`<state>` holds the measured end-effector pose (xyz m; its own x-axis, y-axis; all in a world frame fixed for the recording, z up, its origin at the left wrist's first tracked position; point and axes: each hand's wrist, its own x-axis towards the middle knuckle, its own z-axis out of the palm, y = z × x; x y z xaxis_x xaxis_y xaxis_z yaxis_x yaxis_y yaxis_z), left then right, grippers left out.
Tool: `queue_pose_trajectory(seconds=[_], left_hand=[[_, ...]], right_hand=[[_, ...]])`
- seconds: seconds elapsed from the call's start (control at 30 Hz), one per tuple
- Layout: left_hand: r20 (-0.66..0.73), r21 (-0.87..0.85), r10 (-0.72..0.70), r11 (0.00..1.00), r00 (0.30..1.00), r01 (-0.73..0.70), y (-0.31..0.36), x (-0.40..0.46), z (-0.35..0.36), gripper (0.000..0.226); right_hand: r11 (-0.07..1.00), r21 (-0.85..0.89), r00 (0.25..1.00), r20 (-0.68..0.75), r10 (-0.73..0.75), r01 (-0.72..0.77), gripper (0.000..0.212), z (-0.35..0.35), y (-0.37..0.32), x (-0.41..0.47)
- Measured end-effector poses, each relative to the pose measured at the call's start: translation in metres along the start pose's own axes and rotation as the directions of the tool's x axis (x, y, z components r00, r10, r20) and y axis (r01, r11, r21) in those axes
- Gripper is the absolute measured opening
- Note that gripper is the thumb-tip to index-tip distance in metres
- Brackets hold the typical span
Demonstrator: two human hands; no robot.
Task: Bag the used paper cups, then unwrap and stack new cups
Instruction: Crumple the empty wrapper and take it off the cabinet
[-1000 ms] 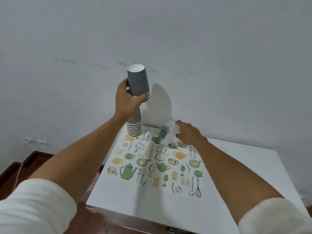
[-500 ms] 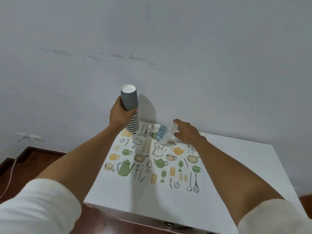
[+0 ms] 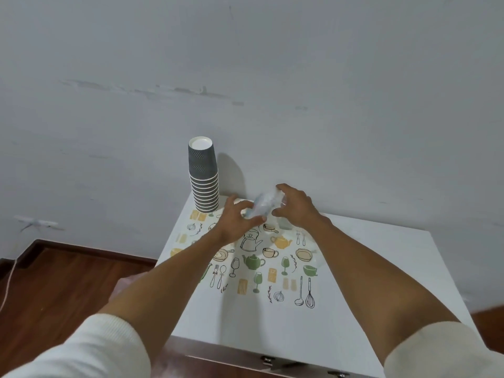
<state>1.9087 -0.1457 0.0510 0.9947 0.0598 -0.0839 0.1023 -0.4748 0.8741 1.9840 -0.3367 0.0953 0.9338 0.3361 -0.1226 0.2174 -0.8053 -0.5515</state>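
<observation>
A stack of grey paper cups stands upside down at the far left corner of the white table, with no hand on it. Just to its right, both hands hold a crumpled clear plastic wrapper a little above the table. My left hand grips the wrapper's lower left end with curled fingers. My right hand pinches its upper right end. Part of the wrapper is hidden behind my fingers.
A mat printed with teapots, cups and utensils covers the table's middle. The white wall rises directly behind the table. Dark wooden floor lies to the left, with a cable along its left edge.
My left hand lowered the cup stack onto the table's far left corner, let go of it, and moved right to take hold of the plastic wrapper that my right hand lifted.
</observation>
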Motion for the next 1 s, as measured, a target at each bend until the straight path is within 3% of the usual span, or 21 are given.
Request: queue_pose_trajectory(seconds=[0.13,0.2,0.27,0.33,0.37,0.4,0.5,0.57,0.6,0.67,0.73,0.8,1.0], left_hand=[[0.084,-0.251,-0.058,0.965,0.995,0.077,0.007,0.011,-0.006,0.025],[0.066,-0.3,-0.061,0.951,0.996,0.078,0.013,0.015,-0.013,0.018],[0.007,-0.253,-0.051,0.966,0.999,0.051,0.024,0.018,-0.019,0.014],[-0.052,-0.242,-0.042,0.97,0.998,0.028,0.036,0.02,-0.025,0.011],[-0.08,-0.277,-0.033,0.961,0.996,0.01,0.041,0.02,-0.027,0.01],[-0.112,-0.338,-0.026,0.941,0.993,-0.013,0.047,0.022,-0.029,0.013],[-0.161,-0.626,-0.122,0.78,0.979,-0.006,0.059,0.024,-0.026,0.064],[-0.007,-0.752,-0.214,0.645,0.977,0.136,0.059,0.019,-0.022,0.097],[0.113,-0.744,-0.218,0.628,0.97,0.228,0.058,0.014,-0.019,0.102],[0.261,-0.638,-0.176,0.706,0.949,0.306,0.058,0.003,-0.011,0.085],[0.224,-0.547,-0.134,0.803,0.965,0.238,0.058,-0.003,-0.002,0.046],[0.153,-0.556,-0.103,0.813,0.983,0.172,0.058,-0.005,0.001,0.022],[0.152,-0.526,-0.007,0.846,0.988,0.087,0.066,-0.024,-0.02,0.025]], right_hand=[[0.996,0.089,0.996,0.083,-0.013,0.005,0.1,-0.012,0.004,-0.007],[0.978,0.193,0.987,0.154,0.056,-0.085,0.097,-0.019,0.007,-0.012],[0.922,0.326,0.971,0.183,0.155,-0.209,0.071,-0.028,0.01,-0.014],[0.892,0.39,0.97,0.172,0.172,-0.228,0.02,-0.037,0.012,-0.016],[0.886,0.408,0.972,0.174,0.16,-0.22,0.01,-0.039,0.014,-0.017],[0.871,0.436,0.969,0.189,0.158,-0.227,0.014,-0.04,0.014,-0.018],[0.758,0.599,0.963,0.226,0.148,-0.257,0.015,-0.046,0.007,-0.028],[0.66,0.708,0.967,0.215,0.136,-0.25,0.019,-0.048,0.004,-0.032],[0.63,0.741,0.972,0.2,0.125,-0.234,0.023,-0.048,0.002,-0.034],[0.586,0.785,0.979,0.162,0.12,-0.202,0.03,-0.047,0.002,-0.038],[0.535,0.827,0.984,0.117,0.137,-0.173,0.031,-0.046,0.003,-0.045],[0.511,0.846,0.986,0.086,0.145,-0.149,0.035,-0.045,0.007,-0.055],[0.502,0.862,0.985,-0.022,0.171,-0.068,0.031,-0.042,0.011,-0.084]])
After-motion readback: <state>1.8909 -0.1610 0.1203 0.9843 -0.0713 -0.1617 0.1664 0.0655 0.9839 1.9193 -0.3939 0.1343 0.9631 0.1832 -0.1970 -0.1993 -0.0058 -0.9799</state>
